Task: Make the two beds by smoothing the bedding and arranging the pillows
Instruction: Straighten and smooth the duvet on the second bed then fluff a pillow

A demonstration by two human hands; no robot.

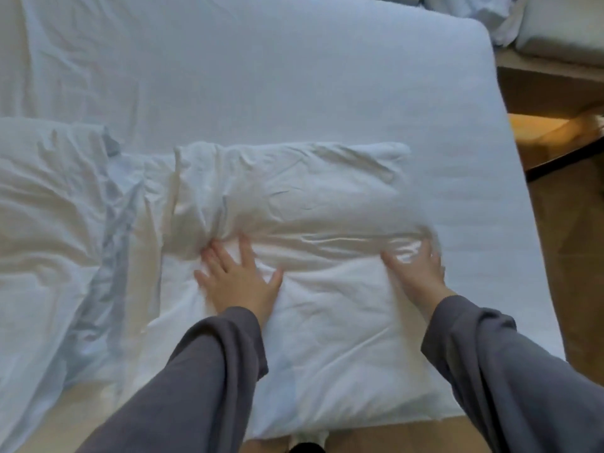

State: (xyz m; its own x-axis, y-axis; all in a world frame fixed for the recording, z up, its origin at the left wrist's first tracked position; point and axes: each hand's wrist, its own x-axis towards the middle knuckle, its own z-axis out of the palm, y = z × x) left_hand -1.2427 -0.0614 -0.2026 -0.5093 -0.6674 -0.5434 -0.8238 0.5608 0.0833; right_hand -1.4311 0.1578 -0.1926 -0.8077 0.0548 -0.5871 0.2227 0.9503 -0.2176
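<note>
1. Fingers of the left hand: straight, spread and pressed flat on the pillow near its left edge. They are released and grasp nothing.
2. Right hand: we see it laid on the pillow's far right corner with its fingers extended and not clenched. It is motion-blurred, so we can't read finer detail.
3. Pillow: white and creased. It lies flat under both palms, and its near end reaches the near edge of the mattress.
4. Just beyond the pillow and touching it is a second white padded piece. We can't tell if it's another pillow or a fold of the same one.
5. Left of the pillow is a rumpled duvet, heavily wrinkled, with its edge running up against the pillow.
6. Beyond and right of the pillow, the mattress sheet is pale and mostly smooth.
7. Grey sleeves cover both forearms on the near side of the pillow.
8. Right of the pillow, past the mattress edge, we see wooden floor and a dark-edged wooden piece.
9. Well beyond the pillow, at the far right, is the second bed with crumpled bedding beside it.
</note>
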